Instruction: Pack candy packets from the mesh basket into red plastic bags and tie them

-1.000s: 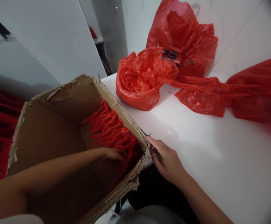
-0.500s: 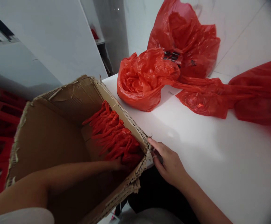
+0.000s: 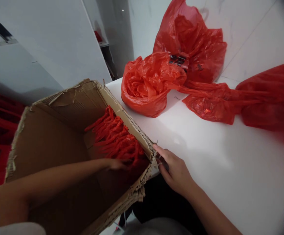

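Left hand [image 3: 118, 164]: deep inside the cardboard box [image 3: 51, 140], at the near end of the red plastic bags [image 3: 116, 132]; its fingertips are lost in shadow and red plastic, so I can't tell whether they grip or lie loose.
Right hand [image 3: 176, 168]: at the box's torn corner beside the table, index fingertip against the edge, thumb lower, a gap between the two; the other fingers are hidden.
Red plastic bags: crumpled in a row along the box's inner wall, on the table side.
Cardboard box: open-topped, with ragged rims, beside the white table [image 3: 200, 160].
White table: bears a round red bundle [image 3: 145, 88] and a flatter red bag [image 3: 209, 106] with stretched plastic.
Far side: a large red bag [image 3: 191, 39] beyond the bundle.
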A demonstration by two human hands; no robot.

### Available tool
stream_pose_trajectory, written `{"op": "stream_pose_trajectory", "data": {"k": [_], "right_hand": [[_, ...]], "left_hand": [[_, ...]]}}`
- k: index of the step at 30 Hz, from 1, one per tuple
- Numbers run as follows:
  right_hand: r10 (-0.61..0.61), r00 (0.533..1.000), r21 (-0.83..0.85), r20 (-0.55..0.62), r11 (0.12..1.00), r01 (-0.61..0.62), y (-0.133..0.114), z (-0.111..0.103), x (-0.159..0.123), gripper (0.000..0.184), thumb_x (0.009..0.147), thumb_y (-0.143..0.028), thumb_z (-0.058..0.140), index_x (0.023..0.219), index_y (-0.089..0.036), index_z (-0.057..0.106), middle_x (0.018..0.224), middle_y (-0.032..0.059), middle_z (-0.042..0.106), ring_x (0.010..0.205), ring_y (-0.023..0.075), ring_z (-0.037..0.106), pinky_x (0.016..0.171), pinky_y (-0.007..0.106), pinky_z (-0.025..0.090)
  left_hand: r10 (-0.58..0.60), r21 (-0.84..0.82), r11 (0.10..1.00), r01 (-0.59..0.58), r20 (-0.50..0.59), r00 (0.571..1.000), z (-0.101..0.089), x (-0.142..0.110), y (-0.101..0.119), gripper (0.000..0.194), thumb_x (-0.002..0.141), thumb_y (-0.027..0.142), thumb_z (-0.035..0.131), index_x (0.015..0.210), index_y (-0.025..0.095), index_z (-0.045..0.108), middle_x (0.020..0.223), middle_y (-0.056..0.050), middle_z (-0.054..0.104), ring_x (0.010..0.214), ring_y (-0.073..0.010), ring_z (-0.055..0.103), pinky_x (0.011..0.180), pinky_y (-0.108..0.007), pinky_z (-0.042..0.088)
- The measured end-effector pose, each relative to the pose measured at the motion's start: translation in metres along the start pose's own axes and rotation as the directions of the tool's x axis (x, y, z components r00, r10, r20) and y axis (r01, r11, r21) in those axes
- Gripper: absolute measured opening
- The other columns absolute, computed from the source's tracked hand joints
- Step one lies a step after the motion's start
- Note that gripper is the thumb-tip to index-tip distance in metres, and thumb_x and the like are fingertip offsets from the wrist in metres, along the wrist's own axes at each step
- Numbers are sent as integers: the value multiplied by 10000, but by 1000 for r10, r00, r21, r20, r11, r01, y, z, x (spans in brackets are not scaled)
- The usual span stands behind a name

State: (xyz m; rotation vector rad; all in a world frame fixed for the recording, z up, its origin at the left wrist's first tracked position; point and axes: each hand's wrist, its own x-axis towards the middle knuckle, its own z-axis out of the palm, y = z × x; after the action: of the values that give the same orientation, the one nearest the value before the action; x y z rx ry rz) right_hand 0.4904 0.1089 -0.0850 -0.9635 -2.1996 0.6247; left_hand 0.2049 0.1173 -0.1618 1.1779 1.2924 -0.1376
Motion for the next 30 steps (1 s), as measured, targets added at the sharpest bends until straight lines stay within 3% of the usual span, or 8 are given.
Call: {"op": "stream_pose_trajectory", "data": {"k": [5,9,11,13,15,20,25,30], "right_hand": [[8,1000,29,6,1000,-9,0,0,2,619,889,-92,405,1449,-325,279,1060,40,619,957,179,601,822,328,514],[26,1000,43,10,999,-27,-1,1,4,629,873,-81,423,1440,-325,303,1005,35,608,875,167,583,793,315,497],[30,1000,46,9,998,-30,-3,0,5,647,859,-70,429,1439,-328,306,960,27,602,837,162,571,769,306,487],[37,999,40,16,998,-37,-4,-1,6,653,852,-68,433,1435,-336,312,936,19,598,816,159,563,752,297,475],[41,999,36,21,998,-42,-6,-2,6,646,856,-75,433,1434,-338,313,935,17,597,813,157,558,748,289,464],[12,1000,23,-4,1000,-12,-6,-1,5,662,857,-85,425,1454,-329,274,936,20,596,810,157,548,750,279,450],[6,1000,-11,-24,1000,-6,-5,-2,4,670,838,-91,417,1445,-341,283,927,18,596,804,162,556,728,271,449],[10,1000,-55,-2,998,-10,-4,-2,4,670,829,-116,418,1444,-349,290,898,14,598,774,168,556,704,274,448]], "left_hand": [[-178,215,963,163,54,983,-68,-34,57,360,694,471,668,806,131,704,736,-98,719,702,-251,665,630,-335,510],[18,418,904,89,-245,969,-114,-97,141,380,847,459,490,756,125,646,652,-14,672,631,-145,592,608,-204,438],[284,661,750,32,-365,887,-113,-134,185,453,907,473,412,715,131,637,603,38,647,586,-90,553,615,-153,412],[433,712,682,-166,-211,876,-92,-160,224,451,921,498,412,739,158,646,634,61,654,602,-73,566,632,-136,426],[594,731,573,-371,-59,802,-59,-163,260,379,934,462,416,815,200,662,675,58,659,625,-85,590,621,-151,441],[875,914,147,-378,57,480,6,-68,344,251,887,296,506,1102,224,615,1040,-19,690,919,-180,640,759,-260,480],[877,967,184,-174,-82,473,10,46,405,487,858,185,498,1344,172,464,1364,-134,532,1194,-282,534,899,-375,468],[846,965,195,-174,-76,528,8,75,421,373,812,253,586,1167,140,610,1183,-168,644,1108,-323,588,921,-428,446]]}}
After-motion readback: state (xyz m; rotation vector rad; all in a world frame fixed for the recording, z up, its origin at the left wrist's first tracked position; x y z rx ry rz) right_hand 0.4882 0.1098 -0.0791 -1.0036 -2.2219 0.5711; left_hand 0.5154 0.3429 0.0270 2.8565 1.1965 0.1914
